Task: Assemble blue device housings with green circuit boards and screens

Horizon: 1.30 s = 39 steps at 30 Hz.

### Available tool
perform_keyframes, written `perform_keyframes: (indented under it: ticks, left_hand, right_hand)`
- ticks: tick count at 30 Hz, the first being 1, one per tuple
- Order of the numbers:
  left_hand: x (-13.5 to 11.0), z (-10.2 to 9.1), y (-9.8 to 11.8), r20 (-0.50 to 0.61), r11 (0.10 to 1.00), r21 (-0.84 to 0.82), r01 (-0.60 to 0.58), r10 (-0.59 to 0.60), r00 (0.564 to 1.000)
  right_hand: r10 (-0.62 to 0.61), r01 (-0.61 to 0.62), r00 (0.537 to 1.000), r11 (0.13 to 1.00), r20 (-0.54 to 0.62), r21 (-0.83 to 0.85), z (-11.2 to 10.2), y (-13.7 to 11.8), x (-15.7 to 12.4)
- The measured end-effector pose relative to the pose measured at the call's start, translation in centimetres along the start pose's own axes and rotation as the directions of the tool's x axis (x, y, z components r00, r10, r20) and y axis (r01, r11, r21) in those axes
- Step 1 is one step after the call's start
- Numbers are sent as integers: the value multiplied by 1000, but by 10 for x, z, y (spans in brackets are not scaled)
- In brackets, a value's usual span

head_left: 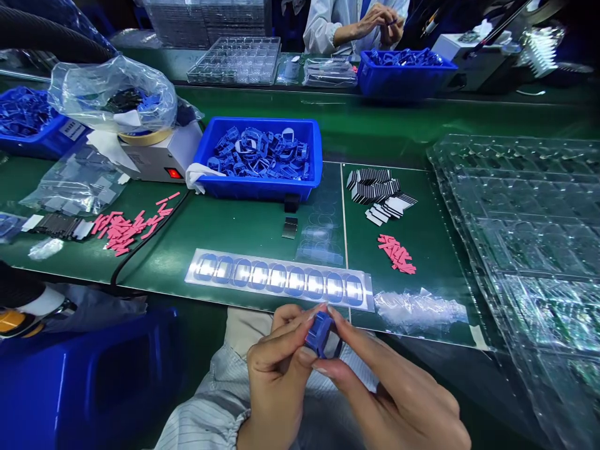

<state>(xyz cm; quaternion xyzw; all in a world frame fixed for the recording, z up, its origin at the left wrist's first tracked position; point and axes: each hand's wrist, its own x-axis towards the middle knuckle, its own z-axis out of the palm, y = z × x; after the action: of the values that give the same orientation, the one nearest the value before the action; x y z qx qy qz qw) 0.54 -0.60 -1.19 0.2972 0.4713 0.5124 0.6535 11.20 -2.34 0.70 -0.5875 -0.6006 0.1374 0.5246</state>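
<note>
Between both hands, over my lap at the table's front edge, is a small blue plastic part. My left hand pinches its left side with thumb and fingers. From the right, my right hand grips the same part between thumb and forefinger. The part's underside is hidden by the fingertips. Just beyond the hands lies a strip of clear oval stickers on a pale backing. Farther back, a blue bin holds many similar blue parts.
Pink strips and black-and-white pieces lie on the right, beside stacked clear trays. More pink strips and a white box with a red switch sit left. Opposite, a co-worker's hands are raised near another blue bin.
</note>
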Motion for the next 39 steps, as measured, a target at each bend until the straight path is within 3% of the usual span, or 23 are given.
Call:
perform_keyframes:
  ticks: [3,5,7,12,17,20,24,27,31,34,39]
  left_hand:
    - [1,0,-6,1,978,50,-201,202,979]
    - [2,0,-11,41,925,86,-369,367,929]
    - [4,-1,-12,105,878,132,-459,448,888]
    - [13,-8,5,230,766,338,-548,497,837]
    - [20,-11,34,390,488,560,-670,558,733]
    - [20,-9,45,475,384,594,-707,542,693]
    - [21,-10,48,536,280,596,-753,558,633]
    - [21,-12,50,591,217,556,-802,575,565]
    - [21,-13,54,672,172,466,-868,569,474]
    - [22,-14,55,709,213,431,-877,522,475]
    - [24,-16,52,692,331,475,-816,432,578]
  right_hand:
    - [83,-84,996,995,17,49,1,-1,1]
    - [107,-109,994,990,29,91,3,-1,2]
    - [123,-125,992,985,22,121,6,0,2]
    - [77,-75,996,997,-43,31,11,6,2]
    - [-136,128,990,969,-23,-213,7,20,-5]
    - [-207,204,978,944,18,-260,5,27,-10]
    - [-195,197,980,976,33,-94,0,33,-4]
    - [-67,47,986,990,152,132,-8,36,7]
    - [1,-114,947,936,321,332,-18,40,17]
    - [-22,-118,941,915,338,387,-21,40,17]
    - [-65,-13,957,964,282,267,-21,39,15]
